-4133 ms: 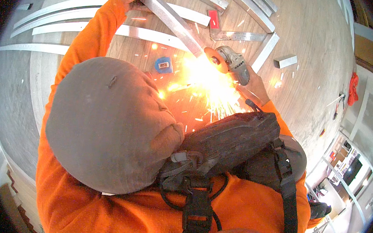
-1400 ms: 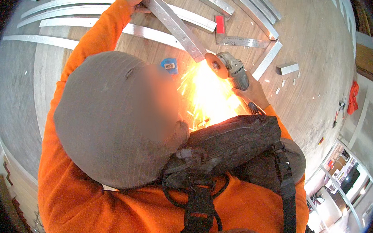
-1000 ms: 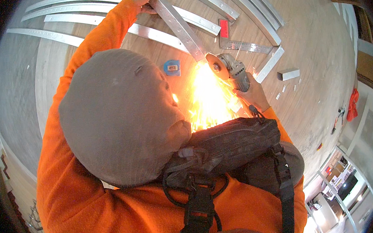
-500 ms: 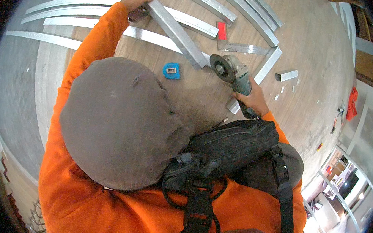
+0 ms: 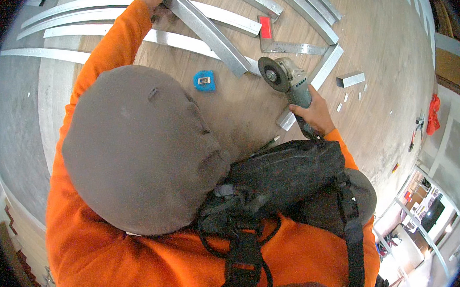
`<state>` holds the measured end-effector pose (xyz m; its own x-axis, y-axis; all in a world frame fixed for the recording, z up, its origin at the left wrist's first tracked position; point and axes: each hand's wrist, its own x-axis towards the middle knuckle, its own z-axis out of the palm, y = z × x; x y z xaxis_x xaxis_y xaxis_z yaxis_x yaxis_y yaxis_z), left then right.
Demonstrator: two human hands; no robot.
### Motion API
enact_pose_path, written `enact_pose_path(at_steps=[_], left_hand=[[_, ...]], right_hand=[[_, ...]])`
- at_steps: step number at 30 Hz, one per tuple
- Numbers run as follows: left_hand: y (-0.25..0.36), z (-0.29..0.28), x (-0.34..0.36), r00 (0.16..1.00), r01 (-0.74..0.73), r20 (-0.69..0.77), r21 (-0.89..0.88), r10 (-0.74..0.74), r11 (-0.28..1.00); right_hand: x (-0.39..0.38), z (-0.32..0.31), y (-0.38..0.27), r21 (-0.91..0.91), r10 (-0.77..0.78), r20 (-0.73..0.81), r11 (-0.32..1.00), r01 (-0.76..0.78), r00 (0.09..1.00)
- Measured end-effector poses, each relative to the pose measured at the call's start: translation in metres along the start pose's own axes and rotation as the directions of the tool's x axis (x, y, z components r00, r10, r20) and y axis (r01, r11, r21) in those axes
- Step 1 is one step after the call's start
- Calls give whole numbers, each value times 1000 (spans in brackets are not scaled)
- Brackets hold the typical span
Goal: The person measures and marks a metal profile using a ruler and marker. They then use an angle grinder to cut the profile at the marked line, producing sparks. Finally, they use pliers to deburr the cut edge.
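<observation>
My left hand (image 5: 157, 0) grips the upper end of a galvanized metal channel (image 5: 206, 36), which slants down to the middle of the wooden floor (image 5: 385, 79). My right hand (image 5: 313, 113) is shut on the body of an angle grinder (image 5: 290, 80); its disc sits just right of the channel's lower end, apart from it, with no sparks. A short metal offcut (image 5: 284, 120) lies beside the grinder. A blue tape measure (image 5: 204, 81) lies below the channel. A metal square with a red handle (image 5: 266, 29) lies beyond the grinder.
Several long metal strips (image 5: 77, 16) and channels (image 5: 305, 5) lie across the upper floor. A small tube piece (image 5: 350, 79) and white scraps lie at the right. A red bundle (image 5: 433, 113) and tools are near the right wall. A grey cap and black bag fill the lower middle.
The shower of sparks has stopped. The grinder has moved right, away from the channel's end, and a short offcut now shows on the floor where the glare was.
</observation>
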<state>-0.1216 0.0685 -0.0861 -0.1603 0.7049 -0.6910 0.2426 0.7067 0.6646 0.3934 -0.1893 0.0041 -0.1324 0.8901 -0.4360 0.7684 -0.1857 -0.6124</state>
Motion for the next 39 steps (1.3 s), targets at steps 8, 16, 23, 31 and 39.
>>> enact_pose_path(at_steps=[8, 16, 23, 31, 39], left_hand=[[10, 4, -17, 1000, 17, -25, 11, -17, 1000], [10, 2, -12, 999, 38, -10, 17, -38, 999], [2, 7, -1, 998, -17, -69, -77, 12, 997], [4, 10, -7, 999, -12, -48, -69, 9, 998], [1, 7, 3, 999, -24, -44, -110, 19, 994]], right_hand=[[0, 8, -15, -21, -36, 87, 999, 38, 996], [2, 7, -17, -107, 19, 136, 994, -4, 991], [1, 10, -23, -115, 11, 106, 993, 2, 994], [0, 10, -20, -107, 17, 92, 994, -7, 996], [8, 8, -24, -123, 38, 122, 992, -23, 992]])
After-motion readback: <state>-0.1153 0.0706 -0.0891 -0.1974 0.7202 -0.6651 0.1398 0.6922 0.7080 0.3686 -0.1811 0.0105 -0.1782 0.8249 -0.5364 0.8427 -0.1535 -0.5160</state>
